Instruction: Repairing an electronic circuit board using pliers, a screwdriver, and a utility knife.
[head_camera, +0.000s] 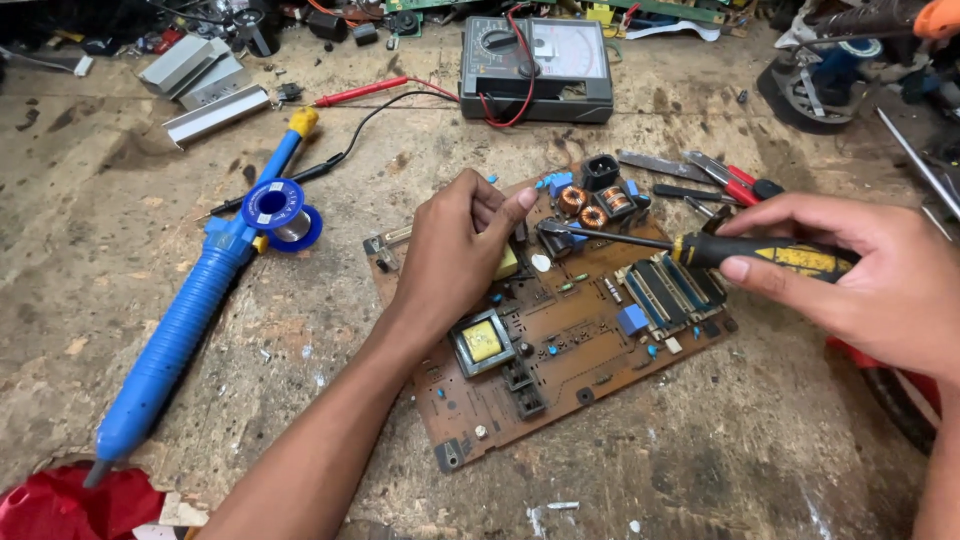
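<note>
A brown circuit board lies at the middle of the worn workbench, with copper coils, a yellow transformer and black heat sinks on it. My left hand rests on the board's left part, its fingers curled over a yellow component and the thumb raised. My right hand holds a black and yellow screwdriver by the handle. The metal shaft reaches left, and its tip touches a component near the coils at the board's far edge.
A blue desoldering pump and a solder spool lie at the left. An analog multimeter with red and black probe leads stands at the back. Pliers and hand tools lie behind the board. Red cloth sits at the bottom left.
</note>
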